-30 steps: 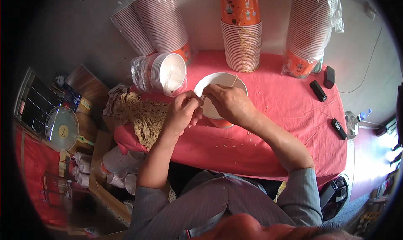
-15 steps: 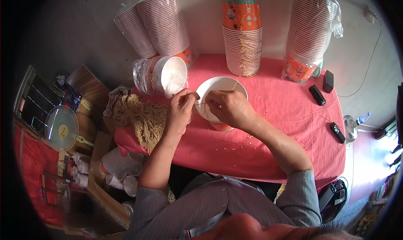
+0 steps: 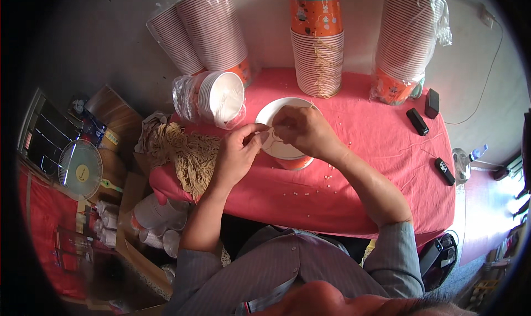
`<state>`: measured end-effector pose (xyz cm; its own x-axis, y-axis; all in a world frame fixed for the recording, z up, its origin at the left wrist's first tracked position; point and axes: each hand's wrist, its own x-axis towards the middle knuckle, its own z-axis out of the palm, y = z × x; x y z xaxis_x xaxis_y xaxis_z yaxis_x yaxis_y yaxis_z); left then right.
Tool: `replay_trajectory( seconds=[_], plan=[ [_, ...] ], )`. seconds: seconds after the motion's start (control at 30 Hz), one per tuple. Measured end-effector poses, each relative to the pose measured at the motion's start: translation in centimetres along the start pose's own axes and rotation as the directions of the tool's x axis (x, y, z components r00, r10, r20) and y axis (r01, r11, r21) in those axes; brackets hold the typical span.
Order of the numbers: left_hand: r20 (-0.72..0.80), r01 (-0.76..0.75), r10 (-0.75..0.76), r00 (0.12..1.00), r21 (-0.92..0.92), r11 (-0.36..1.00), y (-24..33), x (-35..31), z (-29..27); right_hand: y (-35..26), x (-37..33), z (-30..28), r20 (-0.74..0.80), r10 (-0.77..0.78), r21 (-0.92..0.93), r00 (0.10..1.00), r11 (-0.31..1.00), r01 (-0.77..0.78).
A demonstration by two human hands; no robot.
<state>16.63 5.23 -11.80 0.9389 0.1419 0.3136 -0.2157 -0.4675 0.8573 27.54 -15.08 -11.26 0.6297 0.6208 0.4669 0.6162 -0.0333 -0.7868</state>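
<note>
A paper bucket (image 3: pixel 296 163), white inside and orange outside, stands on the red-covered table before me. Over its mouth both hands work at a thin tan cord (image 3: pixel 271 134). Thumb and forefinger of my left hand (image 3: pixel 237 150) pinch the cord at the bucket's left rim. My right hand (image 3: pixel 310 133), its fingers bent, is closed on the cord just beside the left fingertips. Part of the cord shows against the white inside of the bucket. Its far end near the back rim is mostly hidden by my right hand.
A bundle of tan cords (image 3: pixel 193 161) lies on the left. Behind stand wrapped bucket stacks (image 3: pixel 213 28) and a stack with cords down its side (image 3: pixel 317 61). Small pale beads (image 3: pixel 307 194) dot the red cloth (image 3: pixel 376 166). Black devices (image 3: pixel 417 122) lie at the right.
My hands have come closer together, the left thumb and forefinger now reaching to the right fingers. The cord stretch between them is shorter. The whole view has shifted slightly.
</note>
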Motion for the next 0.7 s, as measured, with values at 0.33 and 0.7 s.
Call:
replay_trajectory(
  seconds=[0.33,0.7],
  plan=[
    [0.163,-0.077,0.052,0.985,0.157,0.985,0.7,0.1,-0.6,0.4,0.0,-1.0,0.067,-0.094,-0.126,0.993,0.987,0.102],
    [0.019,-0.036,0.034,0.999,0.123,0.992,0.4,1.8,0.5,-0.3,0.2,-3.0,0.042,-0.043,-0.301,0.998,0.952,0.054]
  ],
)
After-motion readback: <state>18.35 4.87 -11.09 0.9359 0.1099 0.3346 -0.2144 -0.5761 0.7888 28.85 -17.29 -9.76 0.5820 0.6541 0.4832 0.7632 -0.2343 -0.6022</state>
